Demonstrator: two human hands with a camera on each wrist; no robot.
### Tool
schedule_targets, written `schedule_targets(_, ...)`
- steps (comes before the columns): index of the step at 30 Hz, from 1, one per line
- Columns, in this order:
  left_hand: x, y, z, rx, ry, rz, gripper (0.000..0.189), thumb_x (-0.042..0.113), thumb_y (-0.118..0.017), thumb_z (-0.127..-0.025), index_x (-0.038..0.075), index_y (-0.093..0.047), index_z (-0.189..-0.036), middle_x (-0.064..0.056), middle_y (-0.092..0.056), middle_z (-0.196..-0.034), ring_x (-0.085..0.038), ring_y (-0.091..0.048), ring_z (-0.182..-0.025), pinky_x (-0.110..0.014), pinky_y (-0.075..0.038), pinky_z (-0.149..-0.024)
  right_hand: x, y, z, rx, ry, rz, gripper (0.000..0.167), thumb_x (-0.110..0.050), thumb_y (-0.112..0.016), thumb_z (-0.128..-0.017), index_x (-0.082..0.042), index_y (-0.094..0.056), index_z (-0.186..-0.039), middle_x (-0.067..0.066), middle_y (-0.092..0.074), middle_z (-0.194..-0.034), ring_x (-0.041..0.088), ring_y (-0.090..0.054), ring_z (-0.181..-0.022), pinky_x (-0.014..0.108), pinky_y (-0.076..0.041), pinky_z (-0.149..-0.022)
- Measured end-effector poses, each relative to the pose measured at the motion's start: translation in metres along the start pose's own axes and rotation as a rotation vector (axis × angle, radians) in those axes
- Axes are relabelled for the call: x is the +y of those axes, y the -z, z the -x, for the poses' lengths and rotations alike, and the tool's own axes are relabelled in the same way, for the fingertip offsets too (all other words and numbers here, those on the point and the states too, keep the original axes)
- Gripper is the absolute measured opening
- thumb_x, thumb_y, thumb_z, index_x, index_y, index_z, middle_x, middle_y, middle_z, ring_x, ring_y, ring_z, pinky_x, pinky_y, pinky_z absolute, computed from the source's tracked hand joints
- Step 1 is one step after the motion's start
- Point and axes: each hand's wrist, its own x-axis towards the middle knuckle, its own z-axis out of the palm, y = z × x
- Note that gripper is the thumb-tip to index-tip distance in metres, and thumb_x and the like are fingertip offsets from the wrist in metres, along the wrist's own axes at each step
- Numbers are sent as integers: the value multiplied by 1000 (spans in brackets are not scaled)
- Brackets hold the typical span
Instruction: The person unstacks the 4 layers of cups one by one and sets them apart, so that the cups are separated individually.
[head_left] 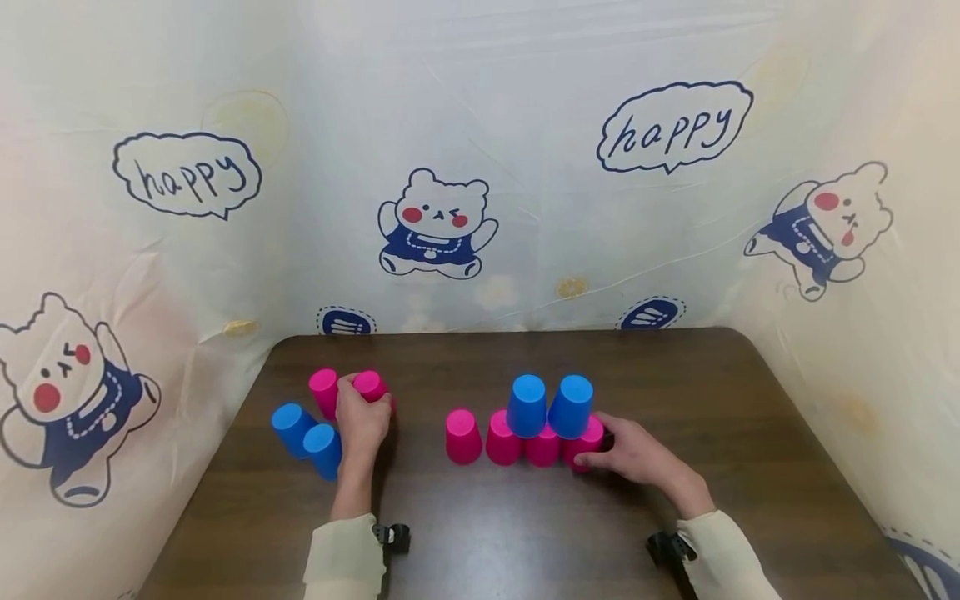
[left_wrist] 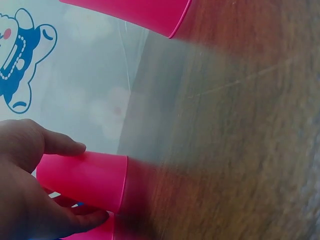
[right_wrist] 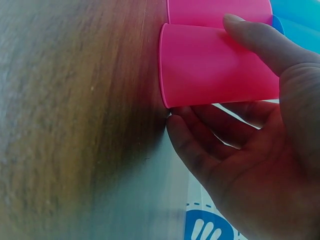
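Note:
My left hand [head_left: 362, 423] grips an upside-down pink cup [head_left: 371, 384], thumb on one side and fingers on the other in the left wrist view. Left of it stand another pink cup [head_left: 323, 390] and two blue cups, one farther left [head_left: 292, 427] and one nearer [head_left: 323, 450]. Right of the middle, several pink cups [head_left: 464, 437] form a row, with two blue cups [head_left: 527, 406] bridging on top. At the row's right end, my right hand [head_left: 637, 450] holds the last pink cup [right_wrist: 215, 65], its thumb on the near side and fingers behind.
The cups stand on a dark wooden table [head_left: 480, 533]. A pale printed cloth [head_left: 525, 217] with bears and "happy" bubbles hangs behind it and at both sides. Each wrist carries a black strapped device, one on the left [head_left: 394, 537] and one on the right [head_left: 667, 550].

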Motion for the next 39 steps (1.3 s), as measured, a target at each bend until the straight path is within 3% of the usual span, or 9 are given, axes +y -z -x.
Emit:
schedule_targets(8,2,0,0,-4,7,-13,77,1,-75,-93,3,-31,-156,-25,-42,-156,-48,-41,-145,-66,-43,-115,1,-2,0,-3,2,-6,55,-46,-86,-86,-18,-65,-129,-3,-72,-111,19,-65,-100,41,-59,-85)
schedule_targets(19,28,3,11,49,-64,-86,91,0,-77,-90,9,-24,-163,-23,-38,-161,-46,-39,-148,-66,-43,-115,0,1,0,-2,14,-4,56,-47,-86,-86,-18,-65,-128,-2,-72,-111,19,-65,-100,40,-59,-84)
schedule_targets(25,43,8,24,92,-137,-94,89,10,-76,-94,15,-24,-165,-17,-36,-166,-42,-37,-152,-63,-43,-116,2,0,1,-4,16,-3,57,-48,-86,-86,-17,-65,-128,-2,-72,-111,19,-65,-100,41,-59,-85)
schedule_targets(30,60,7,38,88,-251,-27,73,19,-72,-99,15,-34,-161,-11,-41,-164,-36,-40,-151,-59,-44,-117,3,-1,0,-2,20,-10,56,-47,-86,-86,-17,-65,-128,-2,-72,-112,19,-65,-101,42,-60,-86)
schedule_targets(34,72,4,49,3,-393,61,60,17,-70,-101,13,-45,-156,-10,-49,-160,-34,-44,-150,-60,-41,-120,3,-2,0,-7,25,-16,56,-47,-85,-86,-17,-64,-128,-2,-72,-112,19,-65,-101,41,-59,-86)
schedule_targets(39,82,-3,63,-244,-569,151,59,12,-74,-98,17,-52,-152,-7,-56,-154,-33,-51,-145,-59,-41,-120,3,-2,0,-4,38,-5,53,-46,-85,-87,-18,-65,-127,-2,-72,-111,19,-65,-100,39,-57,-84)
